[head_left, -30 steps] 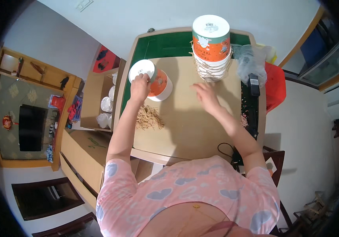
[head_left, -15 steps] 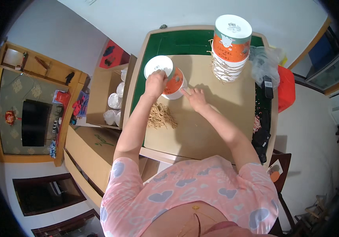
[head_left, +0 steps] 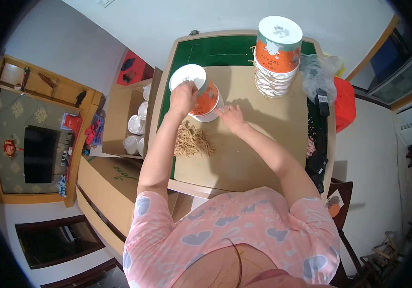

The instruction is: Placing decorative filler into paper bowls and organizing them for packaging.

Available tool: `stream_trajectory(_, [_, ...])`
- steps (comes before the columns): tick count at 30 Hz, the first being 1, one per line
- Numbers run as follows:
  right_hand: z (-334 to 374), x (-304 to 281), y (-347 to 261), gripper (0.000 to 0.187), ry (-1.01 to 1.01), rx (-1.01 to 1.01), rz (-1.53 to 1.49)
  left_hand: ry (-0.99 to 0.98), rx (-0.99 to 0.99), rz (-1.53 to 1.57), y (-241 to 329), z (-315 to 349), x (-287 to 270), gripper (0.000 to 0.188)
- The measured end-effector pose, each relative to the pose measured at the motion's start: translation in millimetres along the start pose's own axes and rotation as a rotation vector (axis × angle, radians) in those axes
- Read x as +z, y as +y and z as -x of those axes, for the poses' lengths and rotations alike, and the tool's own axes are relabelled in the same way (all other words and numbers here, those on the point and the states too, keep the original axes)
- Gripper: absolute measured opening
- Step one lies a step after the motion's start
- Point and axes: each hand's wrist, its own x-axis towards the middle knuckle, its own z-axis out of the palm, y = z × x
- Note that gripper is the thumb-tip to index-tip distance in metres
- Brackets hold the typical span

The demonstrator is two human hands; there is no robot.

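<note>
An orange paper bucket (head_left: 206, 102) with a green band and white base stands upside down on the table's left side. My left hand (head_left: 184, 99) is closed at the near edge of its base; whatever its fingers pinch is hidden. Low on the bucket's right side, my right hand (head_left: 232, 118) reaches to the white rim, its fingers partly spread and lying near the board. A heap of tan twine pieces (head_left: 194, 140) lies just in front of the bucket. Farther right rises a tall stack of similar upturned buckets (head_left: 278, 57), with tan twine handles hanging round their rims.
A brown board (head_left: 259, 158) covers much of the green-topped table. Left of it stands an open carton (head_left: 115, 120) holding white wrapped rolls or cups. Along the right edge are clear plastic bags (head_left: 319, 77), a black device (head_left: 322, 102) and a red container (head_left: 344, 103).
The view has shifted slightly, moving the whole scene a little left. Both hands stay at the same bucket, with the left still closed at its base and the right by the rim.
</note>
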Motion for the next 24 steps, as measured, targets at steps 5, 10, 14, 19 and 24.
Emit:
stream_trajectory(5, [4.4, -9.1, -1.4, 0.05, -0.013, -0.019, -0.004, -0.023, -0.059, 0.0, 5.2, -0.7, -39.5, 0.01])
stream_trajectory(10, [8.7, -6.9, 2.0, 0.049, -0.001, -0.034, 0.047, 0.162, -0.145, 0.232, 29.0, -8.3, -130.4, 0.013])
stream_trajectory(14, [60.0, 43.4, -22.2, 0.047, 0.285, -0.12, -0.2, 0.274, -0.08, 0.434, 65.3, 17.3, -207.6, 0.009])
stream_trajectory(19, [152.2, 129.7, -55.1, 0.058, 0.119, -0.27, -0.239, 0.324, -0.231, 0.793, 88.9, 74.8, -180.2, 0.01])
stream_trajectory(24, [167.7, 123.8, 29.0, 0.063, 0.372, 0.195, -0.187, 0.26, -0.422, 1.297, 52.6, 152.5, -98.2, 0.008])
